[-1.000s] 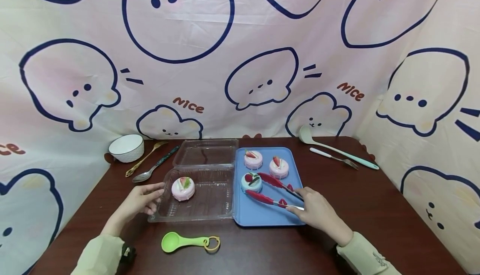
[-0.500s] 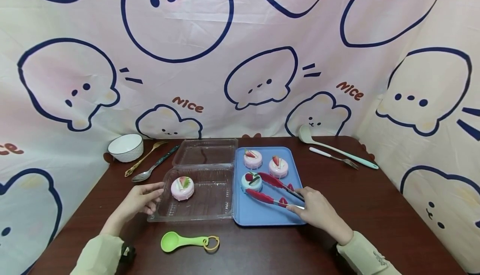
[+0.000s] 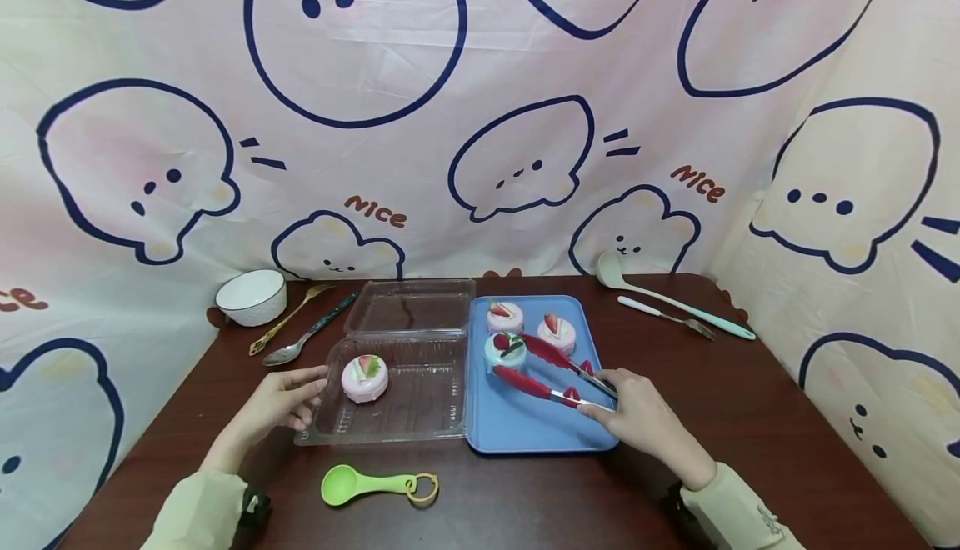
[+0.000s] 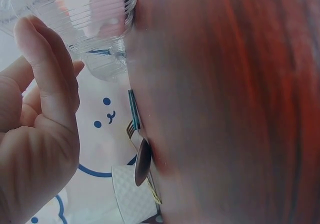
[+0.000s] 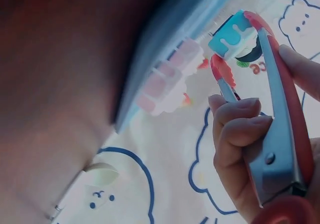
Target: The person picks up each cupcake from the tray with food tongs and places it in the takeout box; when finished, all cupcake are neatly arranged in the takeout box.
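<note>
My right hand [image 3: 647, 417] grips a pair of red-tipped metal tongs [image 3: 553, 390]. Between the tong tips is a small blue-and-white toy cake [image 3: 504, 353] with a red berry on top. In the right wrist view the blue cake [image 5: 233, 35] hangs off the blue tray [image 3: 547, 429], clear of its surface. Two pink cakes with strawberries, a left one [image 3: 505, 317] and a right one [image 3: 557, 334], sit at the tray's back. My left hand [image 3: 277, 407] rests its loosely extended fingers at the left edge of a clear hinged container [image 3: 420, 432], which holds one pink cake [image 3: 365, 378].
A green measuring spoon [image 3: 375, 483] lies in front of the container. Back left are a white bowl [image 3: 252, 297], a golden fork [image 3: 288, 322] and a spoon [image 3: 309, 332]. Back right lie a pale ladle [image 3: 675, 302] and a white-handled fork [image 3: 666, 315]. A printed cloth [image 3: 510, 50] hangs behind.
The tongs have come together on the blue cake and raised it off the tray. My right hand has moved slightly upward and right. My left hand stays put.
</note>
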`<state>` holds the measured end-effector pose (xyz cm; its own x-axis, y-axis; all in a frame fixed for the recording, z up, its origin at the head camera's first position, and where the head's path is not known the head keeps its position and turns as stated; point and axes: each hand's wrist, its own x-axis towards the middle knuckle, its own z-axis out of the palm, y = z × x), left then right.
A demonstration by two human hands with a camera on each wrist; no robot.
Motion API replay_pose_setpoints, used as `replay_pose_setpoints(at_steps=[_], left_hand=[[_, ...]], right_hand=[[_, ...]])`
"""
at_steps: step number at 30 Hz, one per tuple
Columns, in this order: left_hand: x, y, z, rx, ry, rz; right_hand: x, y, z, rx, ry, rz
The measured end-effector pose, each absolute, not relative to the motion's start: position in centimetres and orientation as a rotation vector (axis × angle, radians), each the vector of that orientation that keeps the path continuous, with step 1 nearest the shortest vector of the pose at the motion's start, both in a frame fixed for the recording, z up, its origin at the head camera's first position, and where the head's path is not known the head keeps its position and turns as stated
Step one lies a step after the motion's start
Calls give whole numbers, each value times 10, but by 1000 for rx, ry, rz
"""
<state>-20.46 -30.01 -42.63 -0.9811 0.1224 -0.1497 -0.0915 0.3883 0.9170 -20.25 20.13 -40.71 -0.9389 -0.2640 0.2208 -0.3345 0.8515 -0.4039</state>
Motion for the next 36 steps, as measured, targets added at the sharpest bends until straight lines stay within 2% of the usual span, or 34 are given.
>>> replay_pose_setpoints(at_steps=[11, 36], left_hand=[[-203, -305, -427, 23, 2448, 1652], [-204, -301, -426, 25, 2436, 1647]], right_hand=[[-207, 190, -391, 540, -2770, 746], [-212, 119, -390, 1065, -2749, 714]])
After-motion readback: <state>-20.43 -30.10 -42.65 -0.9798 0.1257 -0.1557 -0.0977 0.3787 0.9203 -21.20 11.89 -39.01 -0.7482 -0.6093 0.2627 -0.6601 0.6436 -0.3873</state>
